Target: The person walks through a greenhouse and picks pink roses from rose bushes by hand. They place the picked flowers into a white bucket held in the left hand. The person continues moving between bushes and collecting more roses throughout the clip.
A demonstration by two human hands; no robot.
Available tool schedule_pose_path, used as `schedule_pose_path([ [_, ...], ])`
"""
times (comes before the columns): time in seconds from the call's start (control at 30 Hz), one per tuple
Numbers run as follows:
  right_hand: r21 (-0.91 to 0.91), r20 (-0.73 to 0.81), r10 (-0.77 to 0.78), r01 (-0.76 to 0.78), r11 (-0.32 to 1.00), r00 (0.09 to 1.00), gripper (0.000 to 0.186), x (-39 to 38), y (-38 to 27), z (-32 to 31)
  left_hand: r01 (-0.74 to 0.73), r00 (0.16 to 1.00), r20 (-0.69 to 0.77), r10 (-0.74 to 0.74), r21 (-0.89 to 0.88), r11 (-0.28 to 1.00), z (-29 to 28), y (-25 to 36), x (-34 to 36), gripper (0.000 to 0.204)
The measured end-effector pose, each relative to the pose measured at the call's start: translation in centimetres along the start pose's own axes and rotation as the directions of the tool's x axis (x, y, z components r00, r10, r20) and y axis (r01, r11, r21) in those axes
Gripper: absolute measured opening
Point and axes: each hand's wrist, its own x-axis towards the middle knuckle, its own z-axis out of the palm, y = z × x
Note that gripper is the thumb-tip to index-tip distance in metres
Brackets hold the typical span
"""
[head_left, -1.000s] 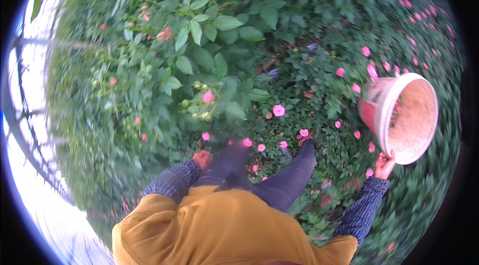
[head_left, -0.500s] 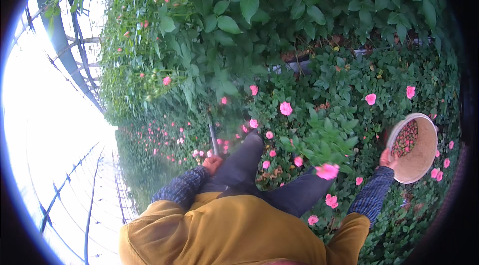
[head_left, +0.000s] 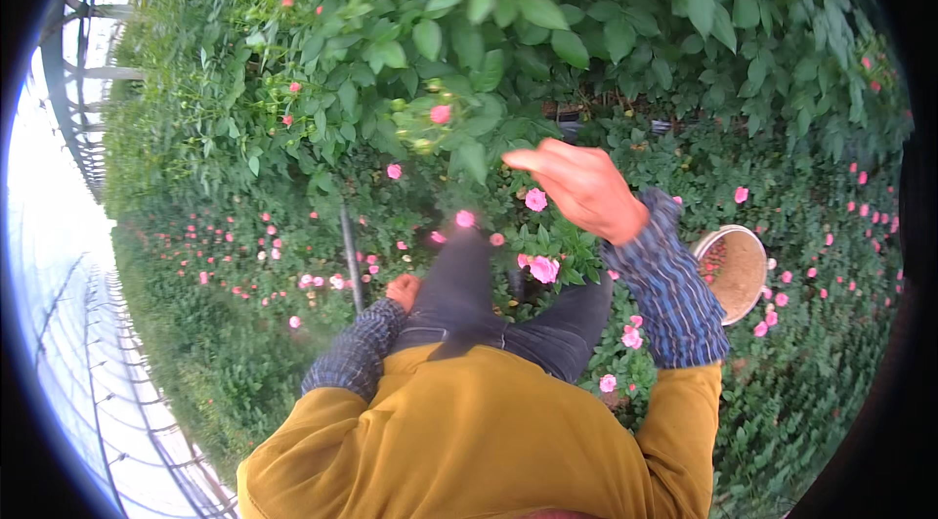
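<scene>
Your right grip (head_left: 578, 189) is raised above the plants with its fingers drawn nearly together and pointing left; from the back of the hand you cannot tell whether anything is pinched between them. Its fingertips appear nearest a cluster with 1 pink bud (head_left: 440, 115) on the bush, a little apart in view, and the bent arm seems to hold it high to clear the leaves (head_left: 547, 11). Your left grip (head_left: 403, 292) is curled beside your thigh (head_left: 454, 275), near the lower end of a grey pole (head_left: 351, 260); whether it holds anything is hidden. Past your right striped sleeve (head_left: 669, 284), the pale bucket (head_left: 747, 270) stands among low plants, its mouth in view, probably set there to stay within your reach. Reddish picked buds (head_left: 716, 256) lie inside against the left part of its wall, below the rim, perhaps gathered there by a tilt. Pink flowers (head_left: 543, 270) dot the greenery around your 2 legs.
</scene>
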Motion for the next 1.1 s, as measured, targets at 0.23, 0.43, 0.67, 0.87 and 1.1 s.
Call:
schedule_pose_path([
  [0.23,-0.256,-0.085,0.081,-0.100,0.962,0.993,0.041,11.5,-3.5,6.6,-0.006,0.998,-0.050,-0.024,-0.539,0.842,-4.0,-1.1,5.2,0.014],
  [0.43,-0.334,-0.032,0.533,-0.512,0.791,0.845,0.031,12.9,-5.5,8.7,-0.189,0.981,-0.090,0.175,-0.680,0.709,-10.1,5.5,9.9,0.013],
  [0.67,0.155,-0.037,0.871,-0.858,0.489,0.490,0.020,12.0,-8.1,11.3,-0.527,0.829,-0.551,0.094,-0.714,0.461,-22.1,13.9,14.4,0.016],
  [0.87,0.306,-0.002,0.966,-0.919,0.248,0.260,0.028,11.2,-8.9,12.6,-0.429,0.895,-0.301,0.329,-0.380,0.820,-29.5,17.3,16.9,0.044],
  [1.1,0.708,0.106,0.793,-0.606,0.364,0.600,0.019,16.4,-13.6,11.6,-0.428,0.902,-0.218,0.373,-0.347,0.834,-29.1,18.4,19.6,0.037],
])
